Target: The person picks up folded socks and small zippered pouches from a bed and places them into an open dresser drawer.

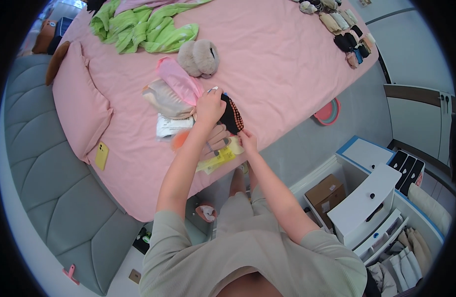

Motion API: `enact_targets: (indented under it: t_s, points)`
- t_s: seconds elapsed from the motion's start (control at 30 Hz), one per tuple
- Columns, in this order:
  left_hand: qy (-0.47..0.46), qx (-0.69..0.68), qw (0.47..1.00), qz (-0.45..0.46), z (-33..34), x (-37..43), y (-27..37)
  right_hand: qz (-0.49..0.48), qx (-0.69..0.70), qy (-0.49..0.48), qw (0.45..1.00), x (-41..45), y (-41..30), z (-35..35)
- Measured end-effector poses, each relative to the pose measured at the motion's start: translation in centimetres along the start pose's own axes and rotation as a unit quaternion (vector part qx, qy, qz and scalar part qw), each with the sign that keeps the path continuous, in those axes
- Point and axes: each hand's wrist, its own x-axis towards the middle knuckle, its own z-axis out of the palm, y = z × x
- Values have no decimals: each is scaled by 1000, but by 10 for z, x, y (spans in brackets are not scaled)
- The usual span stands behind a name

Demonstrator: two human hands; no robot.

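My left hand (pixel 210 107) grips the upper end of a black fabric piece (pixel 231 113) with rows of orange dots along one edge. The fingers of my right hand (pixel 248 141) pinch its lower end. Beside my left hand lie a shiny pink cloth (pixel 179 81) and a pale cloth bundle (pixel 166 100). A white printed packet (pixel 173 125) sits below them. Partly under my left forearm are a beige knit glove (pixel 217 139) with grey fingertips and a fuzzy orange item (pixel 180 139). Yellow packaging (pixel 224 156) rests near the bed's edge.
The pink-sheeted bed (pixel 272 74) holds a fluffy grey item (pixel 199 58), a green blanket (pixel 146 29), a pillow (pixel 77 104), a yellow phone (pixel 101 156) and several rolled garments (pixel 343 22). Open drawers (pixel 376 237), a cardboard box (pixel 325 195) and a pink basin (pixel 337 111) are to the right.
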Motion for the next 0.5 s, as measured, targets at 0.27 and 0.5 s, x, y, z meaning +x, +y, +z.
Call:
enact_targets:
  t_s: [0.27,0.5]
  points:
    - [-16,-410,876,-252,-46,-28,2,-72,143,-20,987,-63,-73,-7]
    - [-31,-671,695,-257,-122,-65,73,-184,176,-60,965,-132,-148,-34]
